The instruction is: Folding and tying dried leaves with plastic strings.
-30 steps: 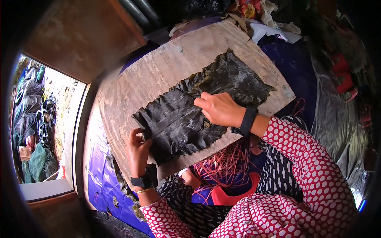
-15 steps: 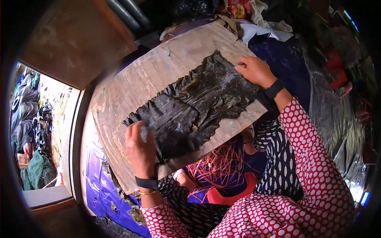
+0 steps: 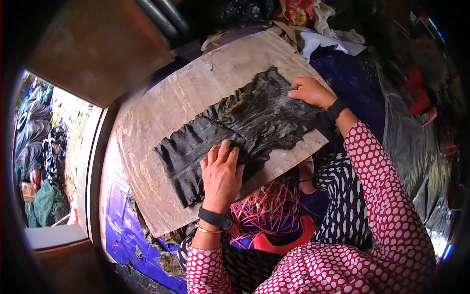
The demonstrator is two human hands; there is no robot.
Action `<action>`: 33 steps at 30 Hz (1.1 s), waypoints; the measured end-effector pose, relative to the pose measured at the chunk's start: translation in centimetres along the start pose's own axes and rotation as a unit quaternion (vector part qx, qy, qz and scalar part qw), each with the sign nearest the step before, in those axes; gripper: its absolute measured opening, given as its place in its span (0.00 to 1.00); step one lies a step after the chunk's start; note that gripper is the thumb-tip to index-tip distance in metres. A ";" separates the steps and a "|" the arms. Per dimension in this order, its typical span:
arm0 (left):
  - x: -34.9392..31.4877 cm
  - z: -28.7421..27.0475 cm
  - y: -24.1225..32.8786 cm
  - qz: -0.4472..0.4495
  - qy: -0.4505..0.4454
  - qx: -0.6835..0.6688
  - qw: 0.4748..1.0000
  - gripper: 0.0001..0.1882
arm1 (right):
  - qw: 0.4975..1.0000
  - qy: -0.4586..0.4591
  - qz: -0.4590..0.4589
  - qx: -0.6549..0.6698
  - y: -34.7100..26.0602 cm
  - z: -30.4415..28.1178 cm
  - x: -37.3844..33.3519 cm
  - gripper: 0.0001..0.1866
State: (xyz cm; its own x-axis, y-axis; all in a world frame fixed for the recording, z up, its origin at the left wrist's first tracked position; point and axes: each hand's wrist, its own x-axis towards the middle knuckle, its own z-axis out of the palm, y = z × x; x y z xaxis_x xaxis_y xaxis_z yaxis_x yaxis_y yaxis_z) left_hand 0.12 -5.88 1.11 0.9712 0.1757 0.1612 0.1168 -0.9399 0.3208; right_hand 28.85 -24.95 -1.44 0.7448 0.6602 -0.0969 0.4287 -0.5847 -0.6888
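A wide, wrinkled, dark greenish-black sheet of kelp [image 3: 249,115] lies spread slantwise across a wooden board [image 3: 161,103]. My left hand [image 3: 220,174] rests on the near edge of the sheet, left of its middle, fingers stretched out over the surface. At the right end, my right hand [image 3: 313,93] is closed, its curled fingers gripping the kelp's far-right edge; the fingertips are partly hidden. Ruffles run along the sheet's far edge, and its left end lies fairly flat on the wood.
Below the board's near edge lie a tangle of reddish strings [image 3: 269,206] and a red plastic thing [image 3: 293,240]. Purple-blue sheeting [image 3: 142,255] spreads beneath the board. At left is a door frame [image 3: 95,171]; crumpled clear plastic [image 3: 411,157] hangs at right.
My left hand has moved right from the kelp's left end onto its near-middle part. The left end now lies flatter and straighter. My right hand stays at the right edge, slightly lower.
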 end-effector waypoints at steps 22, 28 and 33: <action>-6.9 -4.0 -14.3 -0.323 0.155 -0.307 0.881 0.14 | 0.895 -0.269 -0.039 0.354 -25.1 16.4 -4.7 0.27; -7.7 -3.8 -15.0 -0.360 0.125 -0.323 0.866 0.18 | 0.885 -0.300 -0.162 0.316 -24.2 17.3 -4.9 0.20; -6.7 -4.7 -12.2 -0.350 0.139 -0.294 0.878 0.17 | 0.936 -0.110 -0.087 0.322 -20.2 12.1 -2.8 0.14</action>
State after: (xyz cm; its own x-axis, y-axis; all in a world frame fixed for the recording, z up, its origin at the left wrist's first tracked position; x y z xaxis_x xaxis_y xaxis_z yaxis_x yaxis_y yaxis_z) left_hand -8.75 5.76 0.55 0.6065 0.7917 -0.0733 0.4582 -0.2728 0.8459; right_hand 11.89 -9.26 4.06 0.5387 0.8415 -0.0407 0.0839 -0.1016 -0.9913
